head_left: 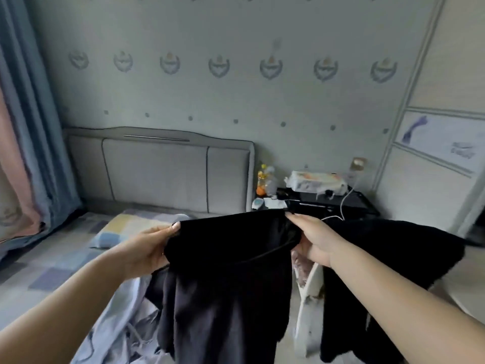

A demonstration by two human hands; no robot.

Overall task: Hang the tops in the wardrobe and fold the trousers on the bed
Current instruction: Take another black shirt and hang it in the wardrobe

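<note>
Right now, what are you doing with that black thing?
A person is holding up black trousers by the top edge, the left hand pinching one side and the right hand the other. The legs hang down over the bed. They are not folded yet. More dark clothing lies to the right.

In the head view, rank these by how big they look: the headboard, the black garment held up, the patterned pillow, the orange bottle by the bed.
Largest to smallest as they appear:
1. headboard and black garment: alike, and the garment is much nearer, so unranked
2. patterned pillow
3. orange bottle
</note>
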